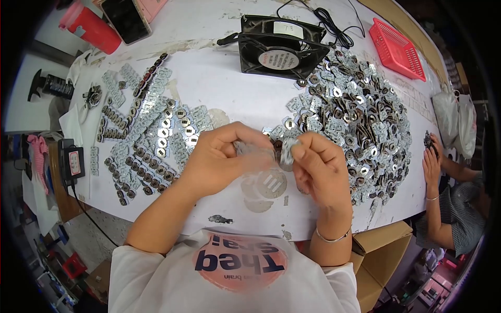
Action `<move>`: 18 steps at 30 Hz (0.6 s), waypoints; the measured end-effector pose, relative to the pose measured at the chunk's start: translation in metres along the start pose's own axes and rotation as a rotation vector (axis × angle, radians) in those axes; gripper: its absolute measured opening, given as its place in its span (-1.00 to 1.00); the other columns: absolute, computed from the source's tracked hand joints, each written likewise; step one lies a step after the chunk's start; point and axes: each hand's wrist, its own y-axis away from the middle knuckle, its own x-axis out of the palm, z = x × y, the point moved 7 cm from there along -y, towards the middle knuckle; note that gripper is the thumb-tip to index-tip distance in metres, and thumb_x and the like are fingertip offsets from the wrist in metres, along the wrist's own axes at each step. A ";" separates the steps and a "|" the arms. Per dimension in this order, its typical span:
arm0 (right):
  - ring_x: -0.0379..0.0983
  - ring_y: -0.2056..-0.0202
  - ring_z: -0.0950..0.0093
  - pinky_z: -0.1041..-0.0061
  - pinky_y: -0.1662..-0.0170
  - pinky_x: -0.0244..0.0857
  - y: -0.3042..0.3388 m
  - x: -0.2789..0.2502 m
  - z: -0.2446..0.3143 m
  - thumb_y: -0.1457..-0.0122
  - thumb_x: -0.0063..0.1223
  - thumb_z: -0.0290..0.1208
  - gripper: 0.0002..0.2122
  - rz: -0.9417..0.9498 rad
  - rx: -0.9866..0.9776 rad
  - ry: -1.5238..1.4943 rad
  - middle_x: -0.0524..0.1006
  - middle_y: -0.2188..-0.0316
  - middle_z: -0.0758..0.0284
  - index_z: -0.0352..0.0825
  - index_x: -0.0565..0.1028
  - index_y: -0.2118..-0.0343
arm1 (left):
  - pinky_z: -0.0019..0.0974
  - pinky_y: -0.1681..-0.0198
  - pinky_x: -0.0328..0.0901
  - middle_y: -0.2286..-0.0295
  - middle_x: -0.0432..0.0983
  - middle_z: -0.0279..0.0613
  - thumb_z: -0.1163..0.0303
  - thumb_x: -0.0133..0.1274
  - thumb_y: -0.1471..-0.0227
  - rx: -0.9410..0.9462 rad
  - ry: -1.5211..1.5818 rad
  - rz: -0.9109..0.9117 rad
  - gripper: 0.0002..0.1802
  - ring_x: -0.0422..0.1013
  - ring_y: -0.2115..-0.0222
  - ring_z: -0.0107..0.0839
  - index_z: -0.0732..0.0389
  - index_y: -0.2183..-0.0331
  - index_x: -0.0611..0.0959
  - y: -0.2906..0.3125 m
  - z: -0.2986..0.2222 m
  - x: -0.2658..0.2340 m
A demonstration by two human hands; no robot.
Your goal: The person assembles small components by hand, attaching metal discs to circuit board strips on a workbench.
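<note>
My left hand (225, 156) is closed round a few small silvery metal parts (255, 151); motion smears them and its fingertips. Close by, my right hand (326, 169) pinches another small silvery metal part (287, 151) between thumb and fingers. The two hands nearly meet above the white table (195, 195). To the right lies a big loose heap of similar metal parts (360, 120), many with a dark round centre. On the left, more such parts stand packed in neat rows (151, 130). Worn round patches (269, 182) mark the tabletop below my hands.
A black square fan (282, 47) stands at the back, its cable (334, 26) coiled behind it. Farther right is a red plastic basket (397, 49). A red cup (91, 26) and a phone (125, 20) occupy the far left. Another person's hands (432, 161) are at the right edge.
</note>
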 end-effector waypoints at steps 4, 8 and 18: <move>0.08 0.57 0.83 0.76 0.54 -0.07 -0.003 -0.005 0.004 -0.22 -0.01 -0.49 -0.90 -0.129 -0.198 0.083 0.32 0.60 0.63 -0.35 0.47 0.42 | -0.44 0.22 0.40 0.32 0.58 -0.17 0.60 0.16 0.02 0.389 -0.273 -0.137 -0.84 0.51 0.30 -0.45 0.28 0.30 0.64 0.003 -0.018 -0.002; 0.07 0.57 0.84 0.75 0.54 -0.07 -0.004 -0.003 0.001 -0.22 0.01 -0.48 -0.89 -0.133 -0.158 0.159 0.31 0.61 0.64 -0.36 0.46 0.44 | -0.38 0.19 0.38 0.26 0.49 -0.05 0.78 0.08 0.05 0.579 -0.624 -0.125 -0.76 0.46 0.27 -0.38 0.36 0.27 0.57 0.010 -0.024 0.004; 0.16 0.57 0.81 0.75 0.53 0.04 0.001 -0.011 0.003 -0.19 0.04 -0.48 -0.90 -0.246 -0.088 0.016 0.34 0.63 0.59 -0.36 0.49 0.45 | -0.42 0.23 0.38 0.34 0.57 -0.13 0.63 0.17 0.08 0.610 -0.661 -0.158 -0.81 0.51 0.31 -0.39 0.25 0.32 0.66 0.003 -0.031 0.014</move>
